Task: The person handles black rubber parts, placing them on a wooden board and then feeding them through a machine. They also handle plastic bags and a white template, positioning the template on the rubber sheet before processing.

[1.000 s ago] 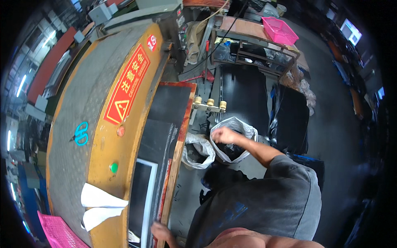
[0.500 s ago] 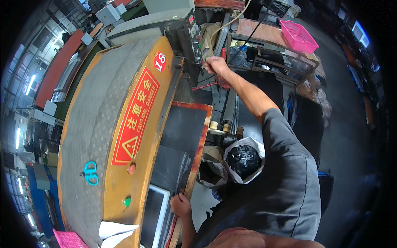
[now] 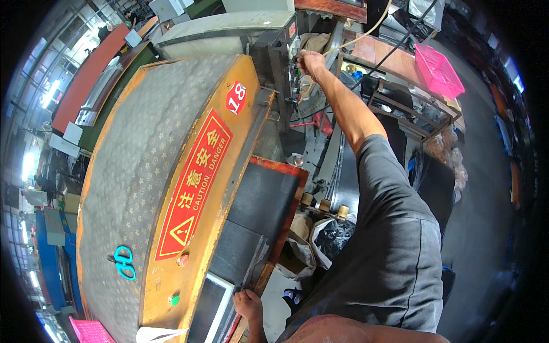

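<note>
My right hand (image 3: 311, 64) reaches far forward, fingers curled in, to the switch side of a dark control box (image 3: 273, 68). Whatever its fingertips pinch there is hidden. Near the bottom, my left hand (image 3: 247, 304) rests with bent fingers at the edge of the dark press bed (image 3: 260, 191), beside a white rectangular frame (image 3: 221, 280). What lies under those fingers cannot be made out. Over the bed stands the yellow press head (image 3: 251, 134), carrying a red warning label (image 3: 194, 186), a red button (image 3: 183, 259) and a green button (image 3: 174, 300).
Blue-handled scissors (image 3: 124, 263) lie on the press's patterned grey top. White sacks (image 3: 300, 260) stand on the floor right of the bed, by brass-coloured cylindrical fittings (image 3: 325, 204). Farther off, a pink basket (image 3: 439, 71) sits on a bench. A pale hose (image 3: 366, 35) crosses above.
My right hand has moved farther up along the control box, nearer its upper switches. My left hand keeps its place beside the white frame. The whole view has shifted slightly.
</note>
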Demonstrator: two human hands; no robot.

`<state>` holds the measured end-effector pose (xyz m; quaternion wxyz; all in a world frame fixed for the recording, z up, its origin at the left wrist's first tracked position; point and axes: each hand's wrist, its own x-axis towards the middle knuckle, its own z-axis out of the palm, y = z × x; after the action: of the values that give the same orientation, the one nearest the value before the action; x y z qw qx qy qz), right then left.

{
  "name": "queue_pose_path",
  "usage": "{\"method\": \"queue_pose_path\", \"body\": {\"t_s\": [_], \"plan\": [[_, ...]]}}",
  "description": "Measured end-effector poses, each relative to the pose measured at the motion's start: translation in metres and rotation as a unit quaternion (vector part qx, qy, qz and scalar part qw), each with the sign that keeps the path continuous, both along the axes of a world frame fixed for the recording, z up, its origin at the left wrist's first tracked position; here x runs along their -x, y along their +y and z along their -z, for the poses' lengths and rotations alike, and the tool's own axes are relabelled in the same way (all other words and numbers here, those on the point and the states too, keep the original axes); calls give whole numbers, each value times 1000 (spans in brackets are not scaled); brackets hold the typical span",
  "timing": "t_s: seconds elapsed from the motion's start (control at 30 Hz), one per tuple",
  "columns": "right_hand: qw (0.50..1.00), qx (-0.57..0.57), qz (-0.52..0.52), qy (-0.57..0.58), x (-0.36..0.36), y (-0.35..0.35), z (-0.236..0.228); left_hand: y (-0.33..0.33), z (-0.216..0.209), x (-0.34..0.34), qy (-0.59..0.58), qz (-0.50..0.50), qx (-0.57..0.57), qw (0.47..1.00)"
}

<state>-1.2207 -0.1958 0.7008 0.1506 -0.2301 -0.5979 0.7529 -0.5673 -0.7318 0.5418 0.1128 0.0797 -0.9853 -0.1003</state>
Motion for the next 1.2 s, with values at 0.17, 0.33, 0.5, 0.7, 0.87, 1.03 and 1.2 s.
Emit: {"method": "queue_pose_path", "body": {"t_s": [0.17, 0.33, 0.5, 0.7, 0.87, 1.03, 1.2], "plan": [[1000, -26, 2, -1, 20, -4, -1, -1, 0, 2, -24, -6, -6, 1000], [999, -31, 8, -14, 26, -4, -1, 0, -2, 2, -27, -16, -14, 999], [999, -40, 4, -6, 27, -4, 0, -1, -2, 2, -28, -15, -21, 999], [1000, -15, 1, 14, 33, -1, 3, -2, -1, 1, -29, -11, -22, 999], [1000, -20, 3, 13, 35, 0, 7, -3, -1, 2, -21, 2, -13, 1000], [999, -31, 1, 5, 34, 1, 5, -3, -1, 2, -18, 1, -14, 1000], [997, -28, -73, 24, -5, -9, 26, -3, -4, 2, -42, -4, -22, 999]]}}
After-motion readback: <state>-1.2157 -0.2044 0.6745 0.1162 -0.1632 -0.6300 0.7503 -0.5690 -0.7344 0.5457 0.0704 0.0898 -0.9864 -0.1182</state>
